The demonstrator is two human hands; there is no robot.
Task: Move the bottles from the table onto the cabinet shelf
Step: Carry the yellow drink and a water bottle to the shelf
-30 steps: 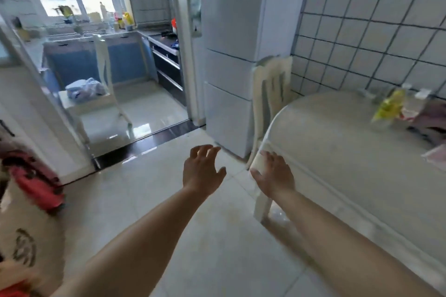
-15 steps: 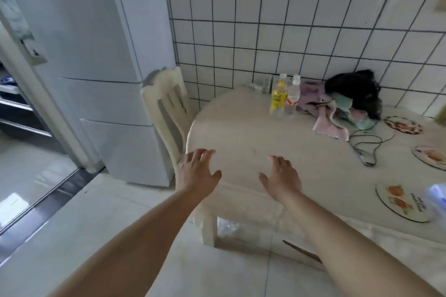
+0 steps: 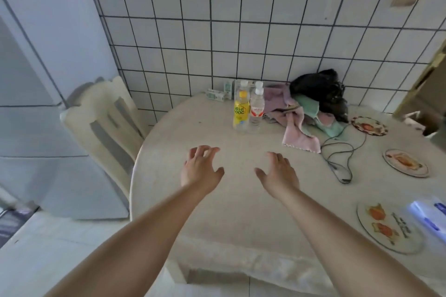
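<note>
Near the tiled wall, a yellow-labelled bottle (image 3: 240,112) and a clear bottle with a red-and-white label (image 3: 256,111) stand upright side by side on the pale table (image 3: 217,205). More white caps show just behind them. My left hand (image 3: 200,169) and my right hand (image 3: 277,173) hover over the table, short of the bottles, fingers relaxed and spread, holding nothing. The cabinet shelf is out of view.
A cream chair (image 3: 106,123) stands at the table's left end beside a white fridge (image 3: 36,79). Crumpled cloths (image 3: 301,123), a black bag (image 3: 318,87), a cable (image 3: 337,159) and round coasters (image 3: 405,163) lie on the table's right side.
The view has swung from the kitchen doorway to the table and come closer. Both hands have advanced over the tabletop toward the bottles, staying empty.
</note>
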